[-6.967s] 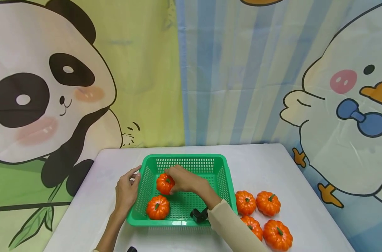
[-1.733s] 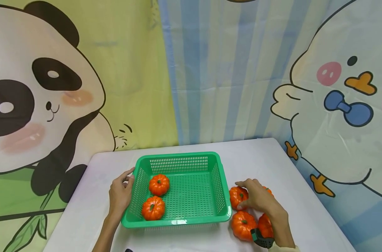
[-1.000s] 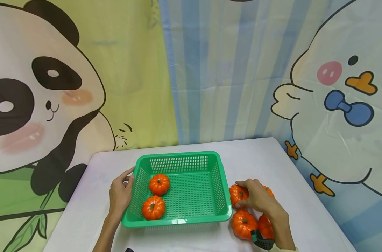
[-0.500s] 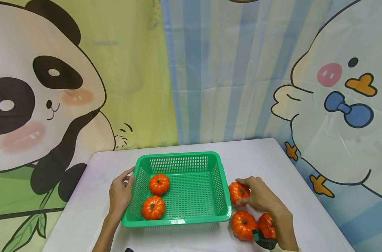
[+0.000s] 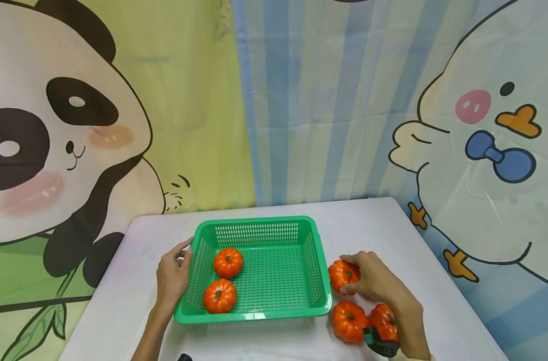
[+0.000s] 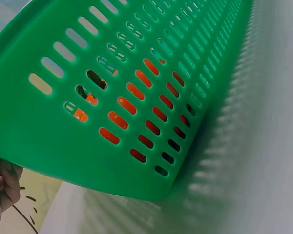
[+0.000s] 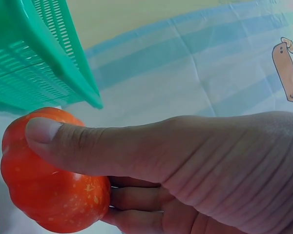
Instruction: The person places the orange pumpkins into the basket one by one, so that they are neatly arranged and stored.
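Note:
A small orange toy pumpkin is in my right hand, beside the basket's right wall. In the right wrist view, the thumb lies across this pumpkin and the fingers curl beneath it. My left hand holds the green plastic basket by its left rim; in the left wrist view, curled fingers show at the rim. Inside the basket's left part sit two more pumpkins, one farther back and one nearer.
Two pumpkins, one on the left and one on the right, lie on the white table near the right wrist. The right wrist's black camera overlaps the right one. A cartoon-printed curtain hangs behind the table.
Seven seconds ago the right hand held a pumpkin inside the basket; that pumpkin now sits there, and the hand grips another outside. Lately this hand and pumpkin shifted slightly, hiding the pumpkin behind.

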The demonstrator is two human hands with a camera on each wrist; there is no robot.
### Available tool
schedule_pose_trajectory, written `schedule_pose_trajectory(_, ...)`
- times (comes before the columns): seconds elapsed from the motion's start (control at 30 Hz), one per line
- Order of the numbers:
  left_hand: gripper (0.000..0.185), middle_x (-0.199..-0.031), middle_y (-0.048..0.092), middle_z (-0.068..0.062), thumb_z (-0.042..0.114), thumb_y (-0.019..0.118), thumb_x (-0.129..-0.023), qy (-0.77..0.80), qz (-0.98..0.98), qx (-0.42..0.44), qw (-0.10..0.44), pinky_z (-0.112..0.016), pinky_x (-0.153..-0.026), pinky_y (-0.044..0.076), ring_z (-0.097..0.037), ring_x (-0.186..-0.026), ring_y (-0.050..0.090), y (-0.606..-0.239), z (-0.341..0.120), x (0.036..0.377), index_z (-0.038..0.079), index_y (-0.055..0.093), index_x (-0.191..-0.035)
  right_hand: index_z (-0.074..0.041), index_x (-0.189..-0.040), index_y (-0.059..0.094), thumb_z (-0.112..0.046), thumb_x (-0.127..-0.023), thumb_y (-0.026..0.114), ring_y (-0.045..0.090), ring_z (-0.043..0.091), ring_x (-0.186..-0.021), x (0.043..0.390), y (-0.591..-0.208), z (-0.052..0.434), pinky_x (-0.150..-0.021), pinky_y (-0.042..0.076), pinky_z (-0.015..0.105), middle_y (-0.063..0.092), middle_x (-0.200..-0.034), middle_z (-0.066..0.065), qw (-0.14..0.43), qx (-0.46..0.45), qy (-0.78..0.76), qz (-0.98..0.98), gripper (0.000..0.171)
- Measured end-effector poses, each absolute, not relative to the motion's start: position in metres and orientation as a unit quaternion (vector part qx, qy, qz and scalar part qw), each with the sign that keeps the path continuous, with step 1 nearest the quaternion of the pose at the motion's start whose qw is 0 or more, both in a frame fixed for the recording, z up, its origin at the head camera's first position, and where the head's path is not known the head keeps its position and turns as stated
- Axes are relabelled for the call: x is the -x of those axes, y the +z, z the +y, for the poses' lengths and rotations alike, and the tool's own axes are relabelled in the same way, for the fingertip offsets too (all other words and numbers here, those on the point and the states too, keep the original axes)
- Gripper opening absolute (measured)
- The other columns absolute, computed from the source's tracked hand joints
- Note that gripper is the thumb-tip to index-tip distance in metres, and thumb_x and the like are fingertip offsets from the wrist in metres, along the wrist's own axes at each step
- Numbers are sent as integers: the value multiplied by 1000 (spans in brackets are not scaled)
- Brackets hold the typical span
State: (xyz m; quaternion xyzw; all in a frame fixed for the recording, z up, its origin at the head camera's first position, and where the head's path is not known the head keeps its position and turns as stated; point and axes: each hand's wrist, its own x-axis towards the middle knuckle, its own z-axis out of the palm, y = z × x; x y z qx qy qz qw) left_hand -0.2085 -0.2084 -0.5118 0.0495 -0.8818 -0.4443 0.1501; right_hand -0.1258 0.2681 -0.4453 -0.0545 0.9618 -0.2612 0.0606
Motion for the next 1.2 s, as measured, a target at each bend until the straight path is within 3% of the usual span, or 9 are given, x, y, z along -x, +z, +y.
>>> schedule_pose_trajectory(1.2, 38, -109, 79, -24, 16, 58, -112, -445, -881, -51, 148, -28, -53, 45, -13, -60, 64, -512, -208, 209, 13, 69, -149, 3, -133, 76, -33, -74, 103, 62, 20, -95, 113, -400, 267, -89, 59, 46, 79, -113, 6, 48, 60, -217, 973, 74)
